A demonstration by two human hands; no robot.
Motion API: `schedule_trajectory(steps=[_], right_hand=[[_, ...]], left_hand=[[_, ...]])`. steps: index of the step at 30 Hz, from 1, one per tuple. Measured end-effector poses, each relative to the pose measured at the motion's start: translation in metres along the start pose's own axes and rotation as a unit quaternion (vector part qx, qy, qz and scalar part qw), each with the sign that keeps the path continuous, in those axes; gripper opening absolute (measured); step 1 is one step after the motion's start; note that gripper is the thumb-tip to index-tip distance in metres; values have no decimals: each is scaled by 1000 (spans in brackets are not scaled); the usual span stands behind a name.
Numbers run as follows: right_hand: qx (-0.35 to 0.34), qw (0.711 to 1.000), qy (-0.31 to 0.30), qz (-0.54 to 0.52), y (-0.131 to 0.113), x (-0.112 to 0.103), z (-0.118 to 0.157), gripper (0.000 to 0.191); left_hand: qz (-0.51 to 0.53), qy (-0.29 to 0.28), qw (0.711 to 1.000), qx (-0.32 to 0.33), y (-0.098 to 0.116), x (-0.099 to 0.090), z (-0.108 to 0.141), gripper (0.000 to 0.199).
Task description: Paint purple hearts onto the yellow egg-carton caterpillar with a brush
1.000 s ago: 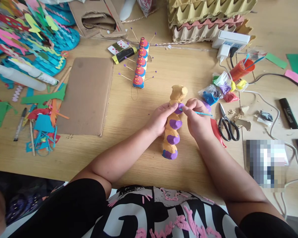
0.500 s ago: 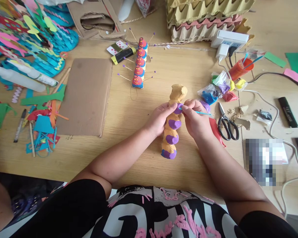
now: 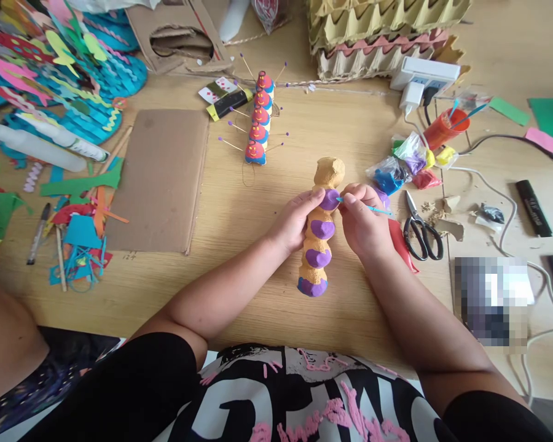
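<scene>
A yellow-tan strip of egg carton (image 3: 317, 243) stretches away from me, its bumps capped with purple clay (image 3: 322, 229). My left hand (image 3: 295, 222) grips the strip's left side, thumb lying by the upper purple patch. Pinched in my right hand (image 3: 365, 220) is a thin blue stick tool (image 3: 378, 210), its tip at the right edge of that upper patch. The farthest bump carries no purple. Blue shows at the left edge of the nearest one. Beyond stands a caterpillar-like row of red and blue bumps (image 3: 258, 116) with purple-tipped sticks poking out.
Black-handled scissors (image 3: 424, 236) and bagged coloured clay (image 3: 396, 169) lie to the right, near an orange cup (image 3: 447, 130). A cardboard sheet (image 3: 159, 181) and paper scraps (image 3: 80, 230) are on the left. Egg trays (image 3: 382, 46) and a power strip (image 3: 426, 73) stand at the back.
The blue tool's tip has shifted slightly right, from on the upper purple patch to its right edge. The strip has tilted slightly. At the lower left, another person's limb has moved into view more.
</scene>
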State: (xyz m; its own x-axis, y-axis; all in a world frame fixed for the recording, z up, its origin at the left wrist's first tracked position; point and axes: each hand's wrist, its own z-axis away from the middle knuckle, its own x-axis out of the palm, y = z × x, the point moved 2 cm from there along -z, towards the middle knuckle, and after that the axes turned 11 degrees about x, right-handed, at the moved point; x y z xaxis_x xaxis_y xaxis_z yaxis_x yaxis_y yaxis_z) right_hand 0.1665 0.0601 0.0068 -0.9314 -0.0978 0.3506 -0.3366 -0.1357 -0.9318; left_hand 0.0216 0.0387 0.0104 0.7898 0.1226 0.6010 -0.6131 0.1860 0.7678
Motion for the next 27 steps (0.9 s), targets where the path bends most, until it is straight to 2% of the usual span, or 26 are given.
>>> schedule_trajectory(steps=[7,10,14,18,23,27], right_hand=[[-37,999,8,24,0,-1,1,60],[-43,999,-2,27,0,0,1,62],[-62,994,4,90,0,-2,1,61],[-99,987,13,126,0,-5,0,57],[-78,995,-2,58,-3,-5,0,58],[-61,996,0,63,-3,-4,-2,60]], left_hand=[[10,-16,1000,3,-6,-3,-1,50],[21,-20,1000,-2,-7,-2,0,44],[53,-8,998,-21,-3,2,1,38],[49,4,998,-38,-2,3,2,42],[21,-18,999,-17,-6,-2,0,50],[18,-28,999,-8,-8,-4,-1,50]])
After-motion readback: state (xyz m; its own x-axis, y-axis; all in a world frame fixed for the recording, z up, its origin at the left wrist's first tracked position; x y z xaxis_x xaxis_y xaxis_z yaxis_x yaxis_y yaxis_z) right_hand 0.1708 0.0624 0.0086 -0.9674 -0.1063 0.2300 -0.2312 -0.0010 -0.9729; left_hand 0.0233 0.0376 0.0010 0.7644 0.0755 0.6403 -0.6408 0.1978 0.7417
